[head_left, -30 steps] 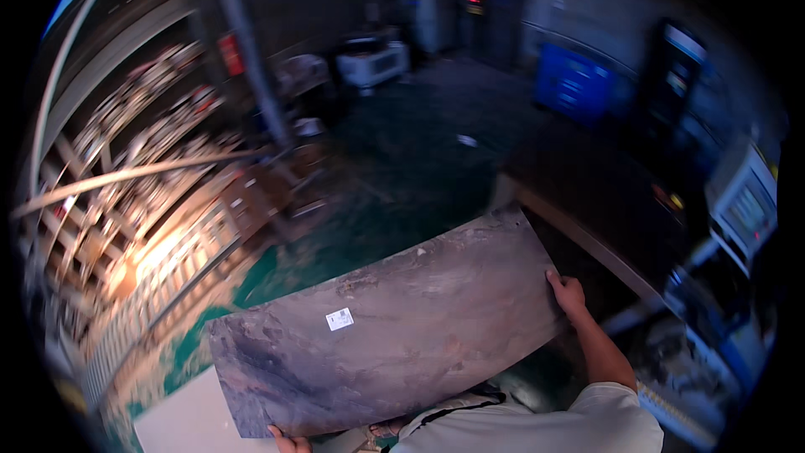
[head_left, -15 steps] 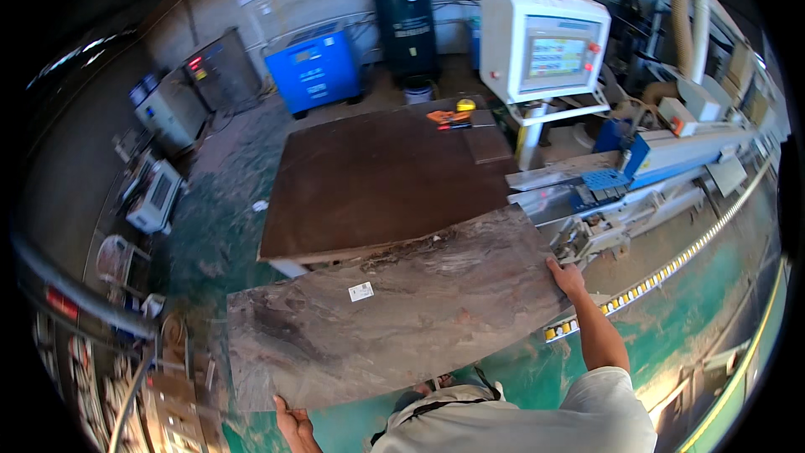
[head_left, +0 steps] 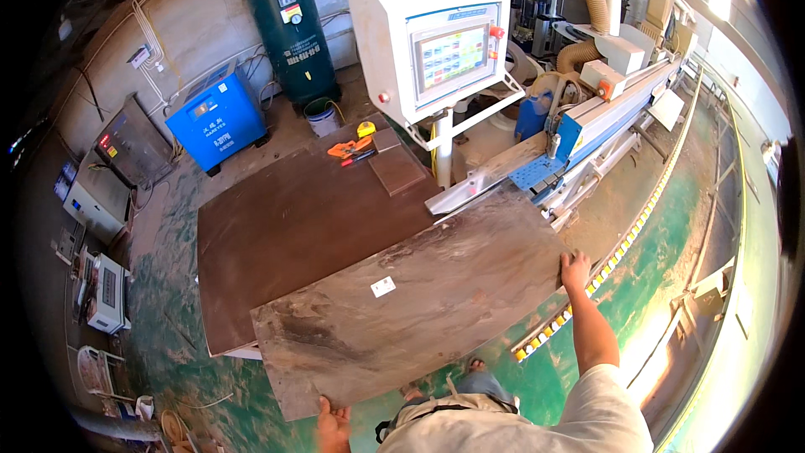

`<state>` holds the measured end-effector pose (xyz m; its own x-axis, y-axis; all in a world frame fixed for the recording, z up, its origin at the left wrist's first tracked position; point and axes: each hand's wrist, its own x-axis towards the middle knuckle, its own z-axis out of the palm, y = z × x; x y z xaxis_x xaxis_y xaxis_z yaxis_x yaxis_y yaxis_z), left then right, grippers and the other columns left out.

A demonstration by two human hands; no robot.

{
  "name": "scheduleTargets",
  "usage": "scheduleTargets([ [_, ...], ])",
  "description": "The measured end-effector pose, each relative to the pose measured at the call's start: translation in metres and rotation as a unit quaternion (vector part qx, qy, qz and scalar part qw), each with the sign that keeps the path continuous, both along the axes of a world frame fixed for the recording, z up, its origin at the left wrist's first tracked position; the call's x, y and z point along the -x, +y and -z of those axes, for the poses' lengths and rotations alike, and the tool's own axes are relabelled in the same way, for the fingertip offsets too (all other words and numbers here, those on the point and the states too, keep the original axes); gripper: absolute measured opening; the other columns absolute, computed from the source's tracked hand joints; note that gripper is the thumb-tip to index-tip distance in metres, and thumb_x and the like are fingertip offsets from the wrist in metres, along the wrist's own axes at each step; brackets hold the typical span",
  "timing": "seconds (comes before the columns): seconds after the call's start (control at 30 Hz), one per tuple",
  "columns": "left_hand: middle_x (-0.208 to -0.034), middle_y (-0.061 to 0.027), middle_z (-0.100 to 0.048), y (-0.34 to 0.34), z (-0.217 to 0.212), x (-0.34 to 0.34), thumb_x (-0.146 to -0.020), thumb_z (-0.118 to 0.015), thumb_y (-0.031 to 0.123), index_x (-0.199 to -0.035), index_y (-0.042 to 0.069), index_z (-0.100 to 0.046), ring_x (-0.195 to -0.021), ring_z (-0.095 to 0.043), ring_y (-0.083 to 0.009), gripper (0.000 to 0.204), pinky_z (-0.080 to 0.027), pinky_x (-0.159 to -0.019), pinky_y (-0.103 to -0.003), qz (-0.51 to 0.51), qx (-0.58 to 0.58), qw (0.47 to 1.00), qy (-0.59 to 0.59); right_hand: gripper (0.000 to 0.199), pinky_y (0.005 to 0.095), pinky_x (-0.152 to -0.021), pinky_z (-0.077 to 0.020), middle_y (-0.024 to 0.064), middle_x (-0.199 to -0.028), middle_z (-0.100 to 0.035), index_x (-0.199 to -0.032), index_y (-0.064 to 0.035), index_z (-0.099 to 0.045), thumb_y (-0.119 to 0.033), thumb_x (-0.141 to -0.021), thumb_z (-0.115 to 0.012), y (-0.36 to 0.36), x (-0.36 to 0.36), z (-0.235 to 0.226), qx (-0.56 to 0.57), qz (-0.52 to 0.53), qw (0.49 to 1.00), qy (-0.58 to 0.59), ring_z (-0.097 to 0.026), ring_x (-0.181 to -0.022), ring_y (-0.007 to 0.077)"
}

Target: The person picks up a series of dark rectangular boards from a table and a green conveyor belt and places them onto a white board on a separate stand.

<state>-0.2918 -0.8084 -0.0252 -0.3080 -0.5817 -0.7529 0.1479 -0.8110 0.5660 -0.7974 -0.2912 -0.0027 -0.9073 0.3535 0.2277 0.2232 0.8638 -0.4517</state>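
Grey-brown marbled panel point(head_left: 419, 302) lies across the frame's centre, overlapping a dark brown board point(head_left: 293, 235) toward ten o'clock; left hand point(head_left: 333, 426) grips its six o'clock edge; right hand point(head_left: 575, 270) clasps its three o'clock edge.

Bright daylight, sharp, fisheye-warped rim

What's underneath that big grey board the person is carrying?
Under the grey board show a corner of the brown table, green floor and one foot. The left hand and right hand grip its edges; whatever else lies beneath is covered.
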Motion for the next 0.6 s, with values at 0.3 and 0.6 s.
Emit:
scheduleTargets([
  [0.3, -0.137, -0.0090, -0.052, 0.098, -0.005, 0.100, -0.100, -0.058, 0.038, -0.142, 0.007, -0.044, -0.125, -0.052, -0.0289, 0.054, -0.045, -0.106, -0.047, -0.032, -0.040, 0.998, -0.042, 0.076, 0.0385, -0.103, -0.0438, 0.0167, -0.137, -0.053, -0.143, 0.0021, -0.036, -0.030, -0.086, -0.075, 0.027, 0.068, 0.051, 0.612, 0.093, 0.779, 0.096, -0.054, -0.122, 0.0294],
  [0.6, -0.141, -0.0091, -0.049, 0.106, -0.018, 0.123, -0.095, -0.061, 0.046, -0.143, 0.007, -0.042, -0.128, -0.050, -0.0287, 0.065, -0.046, -0.106, -0.045, -0.066, -0.061, 0.990, -0.113, 0.072, 0.0371, -0.102, -0.0443, 0.0178, -0.136, -0.052, -0.142, 0.0057, -0.037, -0.026, -0.088, -0.073, 0.026, 0.086, 0.041, 0.635, 0.102, 0.758, 0.112, -0.054, -0.118, 0.0278],
])
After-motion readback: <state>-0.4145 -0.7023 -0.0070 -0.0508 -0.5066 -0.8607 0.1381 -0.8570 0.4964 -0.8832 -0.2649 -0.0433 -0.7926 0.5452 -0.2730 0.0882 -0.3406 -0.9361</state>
